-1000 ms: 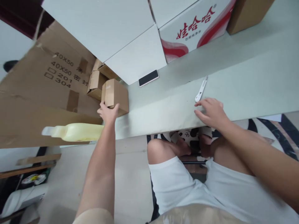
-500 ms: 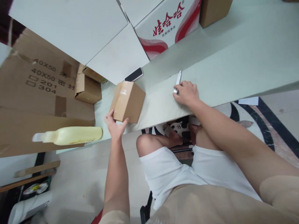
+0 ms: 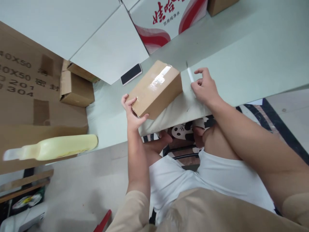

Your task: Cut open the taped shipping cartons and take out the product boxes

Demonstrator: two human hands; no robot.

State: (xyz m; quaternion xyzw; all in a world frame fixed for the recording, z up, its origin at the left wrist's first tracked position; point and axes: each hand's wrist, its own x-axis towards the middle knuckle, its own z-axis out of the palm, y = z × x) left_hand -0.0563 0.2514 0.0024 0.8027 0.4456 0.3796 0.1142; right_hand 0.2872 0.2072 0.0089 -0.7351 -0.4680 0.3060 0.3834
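Note:
A small brown cardboard box (image 3: 161,87) with shiny clear tape along its top is on the pale green table, its far end toward the right. My left hand (image 3: 134,112) grips its near left end, thumb on the front side and fingers over the top. Just right of the box, my right hand (image 3: 205,85) is closed on a white utility knife (image 3: 190,74), pinched between thumb and fingers. The knife's tip points away from me, with a thin dark blade showing at its end.
Behind the box lies a phone (image 3: 131,74) beside white boxes (image 3: 111,48). A red and white printed carton (image 3: 169,25) stands at the back. On the left are a small open cardboard box (image 3: 76,88), a large carton (image 3: 21,96) and a yellow bottle (image 3: 65,146).
My left hand has brought the box rightward, turning it so its taped top faces up. The right hand has lifted the knife, its blade now showing.

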